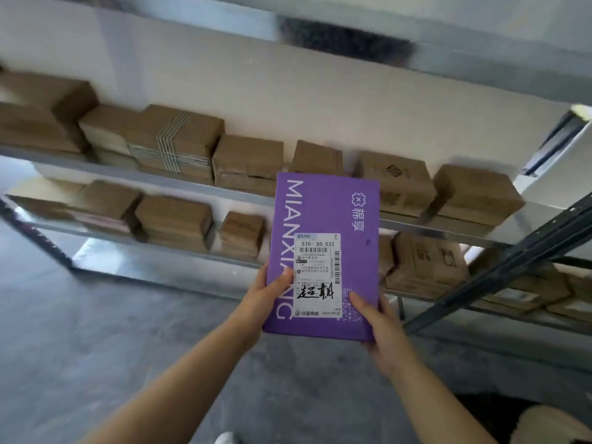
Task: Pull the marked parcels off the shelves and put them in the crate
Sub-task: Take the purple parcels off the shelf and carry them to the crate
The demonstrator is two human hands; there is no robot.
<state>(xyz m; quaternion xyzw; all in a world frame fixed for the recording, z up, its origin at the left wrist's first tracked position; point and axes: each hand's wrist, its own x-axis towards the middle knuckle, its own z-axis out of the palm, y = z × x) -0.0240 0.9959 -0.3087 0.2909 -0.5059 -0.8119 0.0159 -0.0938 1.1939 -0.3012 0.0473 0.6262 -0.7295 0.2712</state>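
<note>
Two hands (323, 315) around one purple parcel (326, 213)

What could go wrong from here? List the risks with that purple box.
1. Both hands hold only the lower end of the purple box: the left hand at one edge, the right hand at the bottom corner. Most of it rises above the grip, so it could tip or slip.
2. The box is raised close in front of the brown cartons on the shelf; a swing might knock one.
3. No crate is in view.
</note>
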